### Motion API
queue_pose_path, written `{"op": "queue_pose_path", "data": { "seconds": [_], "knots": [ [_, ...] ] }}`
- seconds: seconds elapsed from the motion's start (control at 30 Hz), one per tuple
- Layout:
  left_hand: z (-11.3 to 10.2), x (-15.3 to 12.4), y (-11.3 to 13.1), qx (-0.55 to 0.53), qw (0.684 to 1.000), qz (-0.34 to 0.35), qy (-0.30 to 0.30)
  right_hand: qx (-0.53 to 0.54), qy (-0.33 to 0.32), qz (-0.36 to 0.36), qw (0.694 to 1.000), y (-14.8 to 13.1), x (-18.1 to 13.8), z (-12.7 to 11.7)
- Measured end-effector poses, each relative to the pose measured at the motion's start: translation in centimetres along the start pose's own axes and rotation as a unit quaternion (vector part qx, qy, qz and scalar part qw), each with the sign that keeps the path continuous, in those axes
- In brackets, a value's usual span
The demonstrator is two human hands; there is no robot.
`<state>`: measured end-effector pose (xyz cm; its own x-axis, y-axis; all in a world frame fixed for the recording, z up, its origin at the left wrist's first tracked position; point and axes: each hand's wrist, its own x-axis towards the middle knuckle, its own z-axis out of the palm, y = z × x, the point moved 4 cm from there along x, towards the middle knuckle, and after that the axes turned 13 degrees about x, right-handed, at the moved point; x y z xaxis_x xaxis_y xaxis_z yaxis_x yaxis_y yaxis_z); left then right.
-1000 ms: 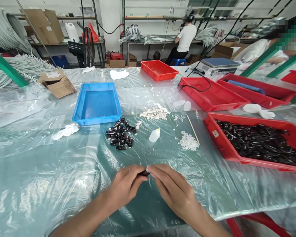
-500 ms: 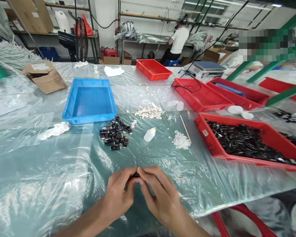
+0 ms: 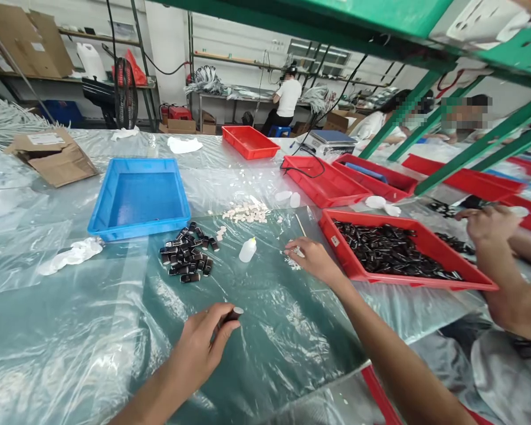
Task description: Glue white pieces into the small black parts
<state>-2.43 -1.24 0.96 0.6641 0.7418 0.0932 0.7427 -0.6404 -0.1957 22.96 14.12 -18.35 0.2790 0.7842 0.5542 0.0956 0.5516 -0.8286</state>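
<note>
My left hand (image 3: 206, 336) is closed on a small dark brown cylinder-like piece (image 3: 233, 314) with a pale round end, held above the table near its front. My right hand (image 3: 312, 258) reaches out over a small pile of white bits (image 3: 293, 260), its fingers bent and apart at the pile; whether a bit is between the fingertips is too small to see. Left of the pile stands a small white squeeze bottle (image 3: 248, 250) with a yellow tip. Farther left lies a heap of dark brown pieces (image 3: 188, 254). Behind the bottle are scattered cream-coloured pieces (image 3: 248, 211).
A blue tray (image 3: 139, 230) sits at the left back. At my right, a red bin (image 3: 345, 268) holds many dark parts, with a thin stick (image 3: 300, 224) beside it. A co-worker's hand (image 3: 489, 224) is beyond this bin. A green frame (image 3: 380, 44) crosses above.
My right hand has left the dark piece and moved forward and right to the white bits. My left hand keeps the piece. The view has turned slightly to the right.
</note>
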Motion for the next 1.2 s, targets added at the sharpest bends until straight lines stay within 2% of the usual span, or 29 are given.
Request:
{"op": "queue_pose_path", "data": {
  "seconds": [0.13, 0.27, 0.4, 0.5, 0.57, 0.67, 0.77, 0.87, 0.93, 1.07, 1.2],
  "knots": [
    [0.0, 0.3, -0.4, -0.019, 1.000, -0.009, -0.009, -0.056, -0.049, 0.015, 0.997, 1.2, 0.8, 2.2],
    [0.1, 0.3, -0.4, -0.057, 0.998, -0.022, -0.029, -0.023, -0.077, 0.016, 0.997, -0.5, 0.2, 2.6],
    [-0.2, 0.5, -0.1, -0.154, 0.985, -0.067, -0.048, 0.118, -0.135, -0.006, 0.984, -5.7, -3.3, 3.0],
    [-0.6, 0.8, 0.5, -0.211, 0.972, -0.079, -0.058, 0.306, -0.174, 0.008, 0.936, -10.1, -6.6, 4.5],
    [-0.8, 0.9, 0.7, -0.226, 0.969, -0.086, -0.059, 0.370, -0.177, 0.000, 0.912, -12.3, -7.9, 5.8],
    [-0.7, 0.9, 0.7, -0.237, 0.966, -0.088, -0.052, 0.414, -0.161, -0.013, 0.896, -14.0, -8.3, 7.1],
    [-0.5, 0.8, 0.5, -0.237, 0.966, -0.087, -0.048, 0.458, -0.150, -0.013, 0.876, -14.6, -8.1, 7.7],
    [-0.3, 0.8, 0.4, -0.227, 0.968, -0.088, -0.055, 0.447, -0.152, -0.037, 0.881, -14.9, -8.0, 7.6],
    [-0.3, 0.8, 0.5, -0.226, 0.968, -0.090, -0.065, 0.392, -0.145, -0.073, 0.905, -15.2, -8.2, 7.3],
    [-0.4, 0.9, 0.6, -0.232, 0.965, -0.096, -0.074, 0.245, -0.066, -0.161, 0.954, -16.0, -8.8, 6.8],
    [-0.4, 1.0, 0.9, -0.258, 0.957, -0.098, -0.084, 0.168, 0.005, -0.228, 0.959, -16.9, -9.5, 6.9]
  ]
}}
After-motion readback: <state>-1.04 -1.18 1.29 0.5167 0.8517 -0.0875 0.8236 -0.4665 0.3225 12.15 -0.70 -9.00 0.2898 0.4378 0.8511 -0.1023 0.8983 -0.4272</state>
